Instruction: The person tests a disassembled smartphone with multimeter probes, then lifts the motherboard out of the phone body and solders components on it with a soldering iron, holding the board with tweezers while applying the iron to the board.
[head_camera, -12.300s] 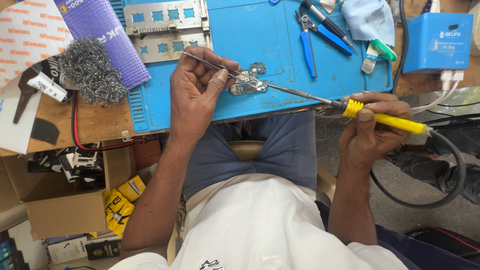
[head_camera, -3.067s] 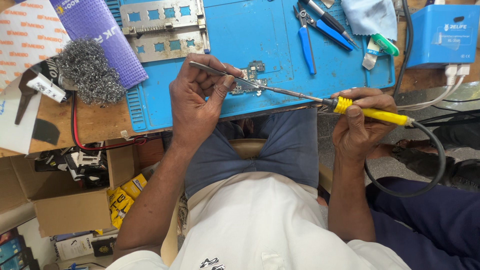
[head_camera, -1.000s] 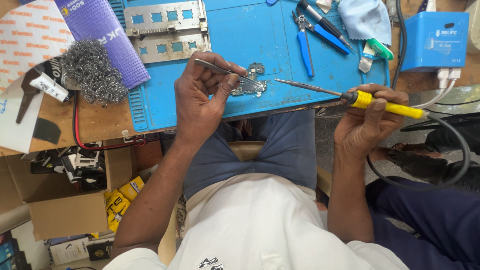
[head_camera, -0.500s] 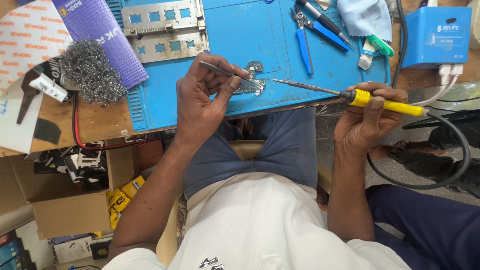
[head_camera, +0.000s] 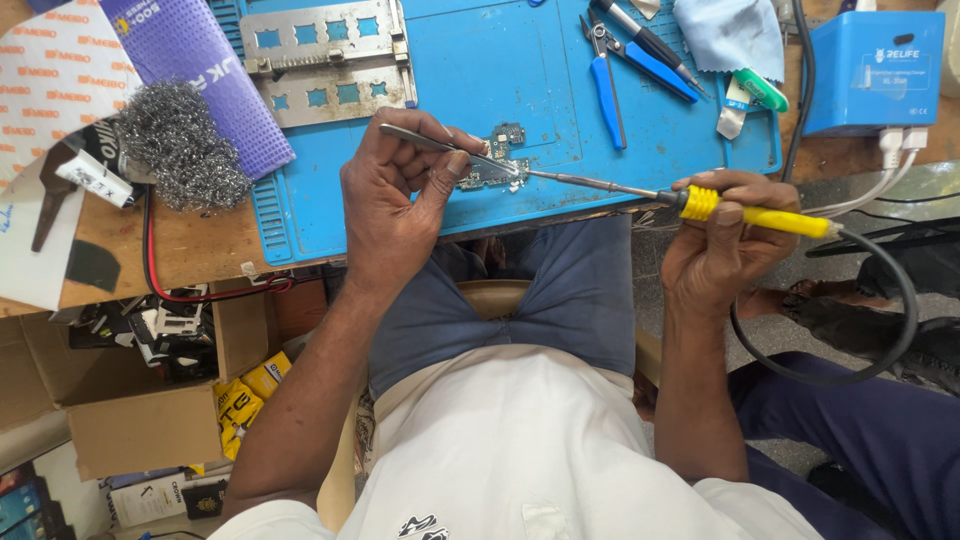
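Step in hand, as I read it: soldering or reworking a joint on the small circuit board (head_camera: 492, 168), which lies on the blue work mat (head_camera: 500, 60) near its front edge, just past your knees.

Left hand (head_camera: 395, 200): closed in a pinch around metal tweezers (head_camera: 440, 148), thumb and forefinger pressed on the shaft. Tweezer tips come down onto the board. Can't tell whether they grip a part or just pin the board down; too small to see.

Right hand (head_camera: 725, 245): wrapped in a fist around the yellow handle of the soldering iron (head_camera: 700, 203). Long thin tip reaches left to the board's right edge, at or just beside the tweezer tips. Contact looks likely, not certain. The black cord loops down off the handle past your right leg.

Next move, my judgement: it needs a steady tip on one pad with the tweezers keeping the board from sliding, since nothing else appears to clamp it. Keep the iron shaft off your left fingers; they're close.

Around you:
- metal stencil plate (head_camera: 325, 60) at the mat's far left
- steel wool ball (head_camera: 180, 145) on the bench to the left
- blue-handled cutters (head_camera: 605, 80) and a blue cloth (head_camera: 730, 35) at the far right
- blue box unit (head_camera: 870, 70) off the mat's right end
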